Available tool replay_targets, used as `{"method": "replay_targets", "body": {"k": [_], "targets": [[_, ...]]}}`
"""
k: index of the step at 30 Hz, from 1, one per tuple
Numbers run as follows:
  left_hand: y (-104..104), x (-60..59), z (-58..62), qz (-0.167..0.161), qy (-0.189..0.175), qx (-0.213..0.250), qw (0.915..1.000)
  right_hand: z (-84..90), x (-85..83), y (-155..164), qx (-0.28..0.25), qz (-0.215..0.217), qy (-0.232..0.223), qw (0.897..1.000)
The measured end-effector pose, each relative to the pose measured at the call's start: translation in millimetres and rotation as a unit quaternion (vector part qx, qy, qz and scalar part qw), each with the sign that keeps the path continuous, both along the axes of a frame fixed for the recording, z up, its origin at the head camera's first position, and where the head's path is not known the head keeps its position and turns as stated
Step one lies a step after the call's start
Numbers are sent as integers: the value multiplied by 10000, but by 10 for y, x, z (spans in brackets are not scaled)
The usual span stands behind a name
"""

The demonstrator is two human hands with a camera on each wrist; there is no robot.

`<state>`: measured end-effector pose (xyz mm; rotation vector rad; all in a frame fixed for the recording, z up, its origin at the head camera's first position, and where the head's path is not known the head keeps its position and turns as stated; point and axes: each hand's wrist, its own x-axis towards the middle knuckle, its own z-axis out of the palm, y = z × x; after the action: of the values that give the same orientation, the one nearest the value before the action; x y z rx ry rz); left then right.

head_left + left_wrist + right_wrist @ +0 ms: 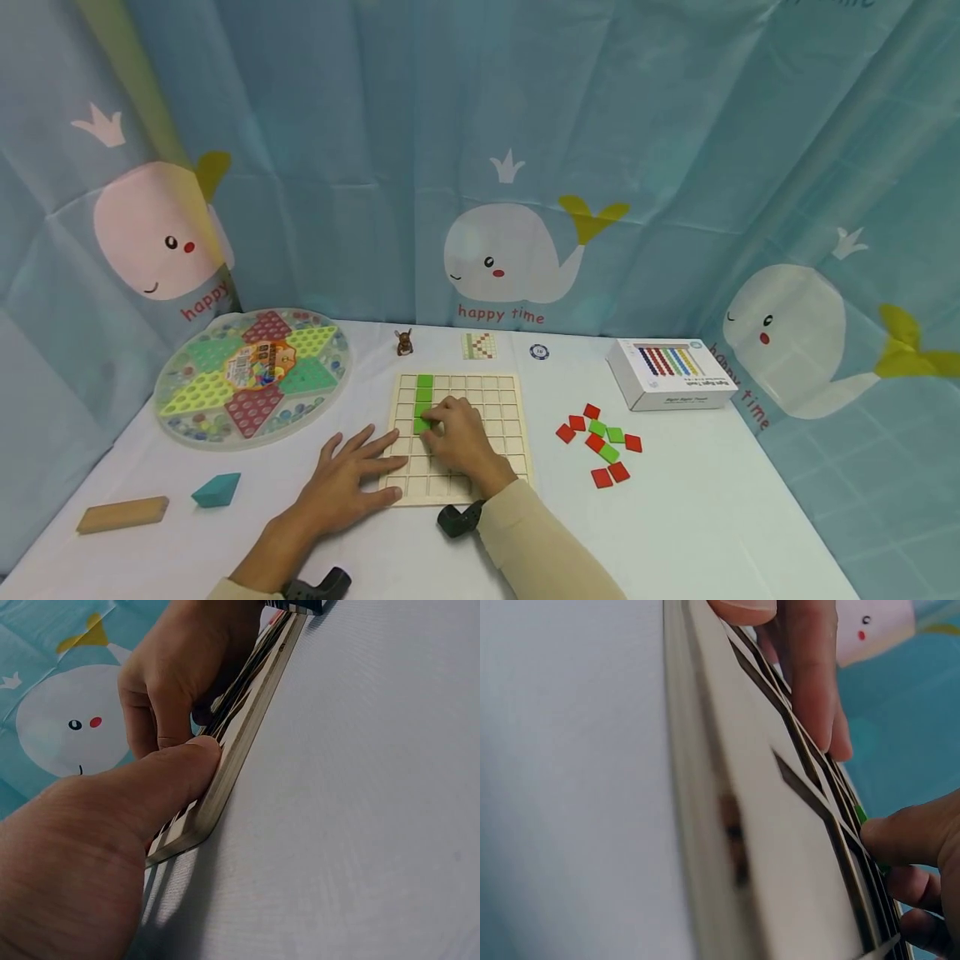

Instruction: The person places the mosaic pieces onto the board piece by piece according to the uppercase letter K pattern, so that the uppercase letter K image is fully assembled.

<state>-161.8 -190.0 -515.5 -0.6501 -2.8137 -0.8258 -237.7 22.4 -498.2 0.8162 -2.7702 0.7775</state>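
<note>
Steadying grid board's (pixel 480 400) edge, left hand (pixel 352 479)

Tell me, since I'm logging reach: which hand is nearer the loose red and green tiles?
Right. The right hand rests on the grid board, on the side toward the loose tiles; the left hand lies flat at the board's far, left edge.

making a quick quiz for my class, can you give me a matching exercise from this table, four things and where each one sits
Things:
1. wooden grid board
2. round marble game
3. white box
4. teal wedge

Places:
a. right of the loose red and green tiles, at the back
b. under both hands
c. near left, beside a wooden block
d. far left, by the curtain

Pairs: 1-b, 2-d, 3-a, 4-c
</note>
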Motion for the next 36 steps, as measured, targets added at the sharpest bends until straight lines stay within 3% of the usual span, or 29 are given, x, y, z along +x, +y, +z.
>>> {"method": "replay_targets", "body": {"k": [4,9,16,29,36], "targets": [[4,-6,-2,-19,22,31,10000,1,19,-6,20,-50,15,10000],[6,-5,0,-3,23,3,10000,40,55,39,-334,113,-43,9994],[-2,3,10,35,65,38,10000,284,178,249,-891,395,97,9952],[0,14,9,25,-29,93,9999,763,489,984,-1398,155,596,9883],[5,10,14,18,-113,109,9999,890,584,1415,-1361,-124,1065,9849]]}}
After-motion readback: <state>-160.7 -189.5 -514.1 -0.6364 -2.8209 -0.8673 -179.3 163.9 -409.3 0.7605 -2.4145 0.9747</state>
